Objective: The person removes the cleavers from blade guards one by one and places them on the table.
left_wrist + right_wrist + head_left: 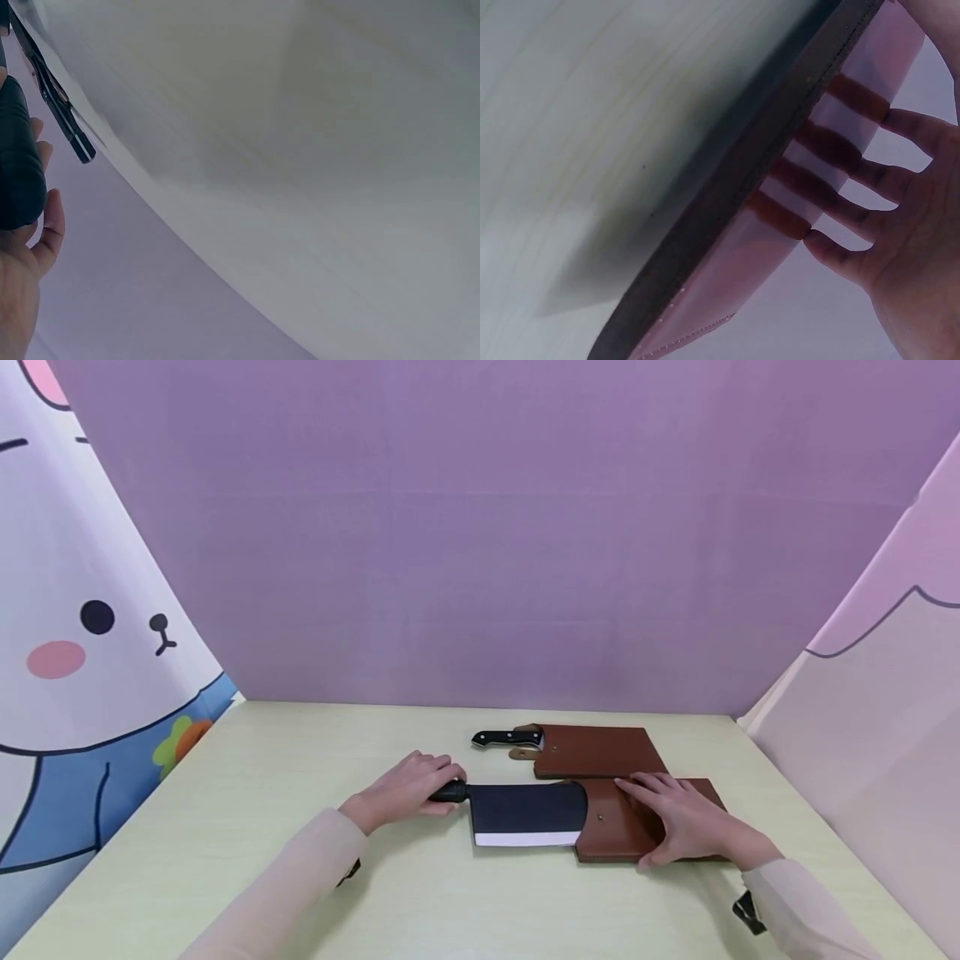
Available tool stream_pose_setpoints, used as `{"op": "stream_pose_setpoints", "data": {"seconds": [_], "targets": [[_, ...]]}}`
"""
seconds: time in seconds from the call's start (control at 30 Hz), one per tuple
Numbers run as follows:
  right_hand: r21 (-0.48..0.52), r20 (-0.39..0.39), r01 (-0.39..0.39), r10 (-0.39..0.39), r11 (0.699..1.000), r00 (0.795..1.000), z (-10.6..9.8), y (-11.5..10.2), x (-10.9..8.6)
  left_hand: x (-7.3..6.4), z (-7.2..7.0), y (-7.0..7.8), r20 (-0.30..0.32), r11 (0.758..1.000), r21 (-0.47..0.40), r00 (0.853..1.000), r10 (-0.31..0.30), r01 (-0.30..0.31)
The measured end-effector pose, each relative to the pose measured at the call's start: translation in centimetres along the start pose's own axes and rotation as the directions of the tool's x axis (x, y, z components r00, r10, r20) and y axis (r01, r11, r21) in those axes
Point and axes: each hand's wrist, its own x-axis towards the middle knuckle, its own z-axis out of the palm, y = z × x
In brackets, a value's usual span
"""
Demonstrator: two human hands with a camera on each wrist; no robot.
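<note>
My left grip (pixel 408 787) is curled round the black handle (pixel 450 792) of a cleaver (pixel 525 810). Its blade sticks out to the right of that grip, and the end is inside a brown sheath (pixel 617 839). My right grip (pixel 690 818) is spread out, fingertips (pixel 910 128) touching this sheath. I can't see the blade's end, and my left grip hides part of the handle. On the desk (pixel 187 827) I count one cleaver, one smaller knife (pixel 510 739) and two sheaths. The back sheath (pixel 600 752) hides the smaller knife's blade.
</note>
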Motion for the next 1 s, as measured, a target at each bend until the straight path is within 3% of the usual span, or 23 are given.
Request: {"op": "stream_pose_setpoints", "data": {"seconds": [1.0], "targets": [[-0.025,-0.026,-0.027,0.026,0.999,0.999,-0.1,0.7,-0.8,-1.9,-0.2,-1.1,-0.034,1.000,-0.006,0.999,0.007,-0.007]]}}
